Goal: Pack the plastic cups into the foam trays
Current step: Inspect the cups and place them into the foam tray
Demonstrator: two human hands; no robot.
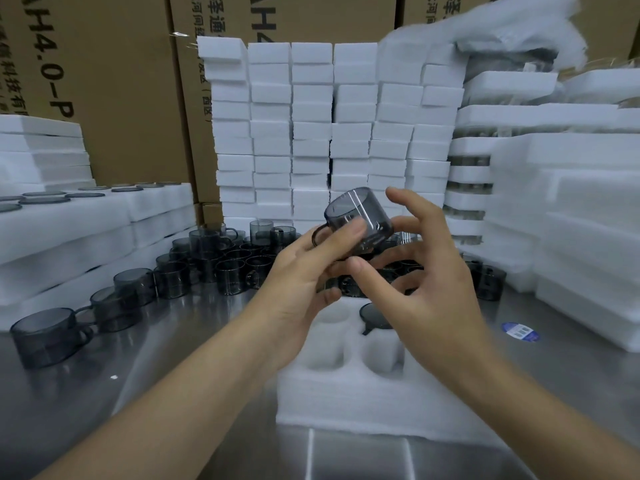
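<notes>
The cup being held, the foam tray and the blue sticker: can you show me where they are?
held cup [375,213]: head view, on its smoky side wall.
foam tray [346,403]: head view, on its bare front wall.
blue sticker [520,331]: head view, on its middle.

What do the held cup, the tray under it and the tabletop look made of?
Cup: smoky grey translucent plastic, glossy, with highlights along its wall. Tray: white foam, matte and fuzzy-edged. Tabletop: probably brushed stainless steel; it reflects the loose cups.
</notes>
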